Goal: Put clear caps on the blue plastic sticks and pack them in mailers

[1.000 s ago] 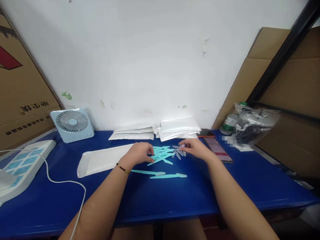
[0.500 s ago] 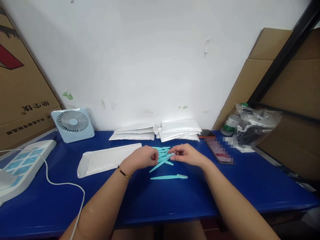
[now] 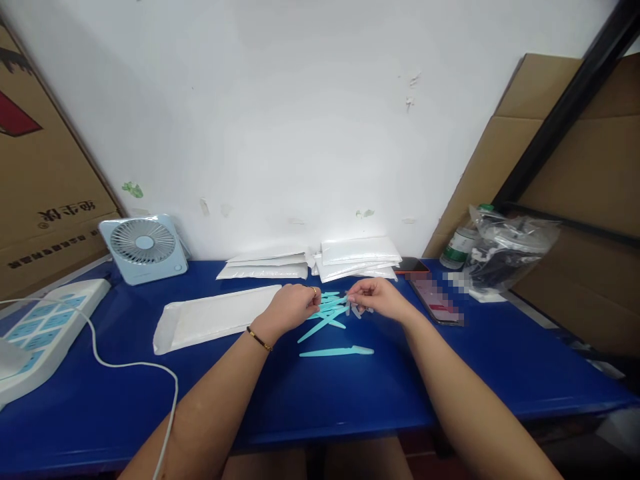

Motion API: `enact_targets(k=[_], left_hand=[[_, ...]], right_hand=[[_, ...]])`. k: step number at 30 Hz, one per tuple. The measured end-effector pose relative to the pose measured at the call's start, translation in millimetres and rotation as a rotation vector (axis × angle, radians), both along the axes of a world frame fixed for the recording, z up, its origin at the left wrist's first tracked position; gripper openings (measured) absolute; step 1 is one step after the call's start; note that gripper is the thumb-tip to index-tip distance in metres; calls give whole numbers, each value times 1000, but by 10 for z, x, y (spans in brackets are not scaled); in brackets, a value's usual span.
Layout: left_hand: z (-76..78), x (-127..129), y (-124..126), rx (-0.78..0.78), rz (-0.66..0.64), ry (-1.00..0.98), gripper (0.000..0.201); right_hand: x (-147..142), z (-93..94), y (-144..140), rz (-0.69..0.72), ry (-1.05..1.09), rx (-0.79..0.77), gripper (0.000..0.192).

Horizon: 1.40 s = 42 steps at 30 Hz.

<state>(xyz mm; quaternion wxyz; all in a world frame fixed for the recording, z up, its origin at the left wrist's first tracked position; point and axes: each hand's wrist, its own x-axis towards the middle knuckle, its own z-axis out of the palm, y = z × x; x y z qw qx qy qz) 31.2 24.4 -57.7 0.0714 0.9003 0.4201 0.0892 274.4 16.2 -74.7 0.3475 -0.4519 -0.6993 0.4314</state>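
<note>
A teal razor (image 3: 320,323) was pinched by the left hand (image 3: 293,307); a clear cap (image 3: 356,308) was pinched by the right hand (image 3: 377,299), above the blue table (image 3: 350,393).

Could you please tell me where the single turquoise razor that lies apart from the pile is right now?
In the head view, the lone razor lies on the blue table, nearer the person than the razor pile, between the forearms.
</note>
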Motion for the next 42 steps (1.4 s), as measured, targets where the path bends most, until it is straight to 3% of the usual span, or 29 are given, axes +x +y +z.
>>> enact_targets(k=[5, 8, 10, 14, 18, 21, 24, 30, 36, 42], left_hand=[[-55, 1, 42, -9, 52, 16, 12], [-51, 26, -1, 14, 62, -49, 22], [-43, 62, -74, -40, -3, -68, 29], [-63, 182, -264, -154, -190, 1, 30], [-90, 271, -361, -89, -186, 57, 11], [-70, 254, -327, -51, -106, 14, 12], [-35, 187, -243, -44, -5, -47, 15], [8, 21, -100, -203, 18, -168, 18], [-53, -96, -9, -344, 68, -344, 23], [-55, -65, -22, -208, 85, -413, 36]], right_hand=[[208, -86, 125, -169, -129, 72, 39], [263, -118, 163, -294, -309, 240, 40], [279, -114, 171, -364, -365, 325, 38], [288, -70, 155, -335, -379, 262, 35], [252, 10, 87, -175, -265, 178, 36], [183, 77, 12, 43, -163, 33, 38], [81, 87, -41, 144, -103, -56, 39], [15, -8, -1, 67, 19, -25, 36], [210, -28, 114, -198, 196, 140, 33], [143, -101, 138, -209, 361, -13, 30]])
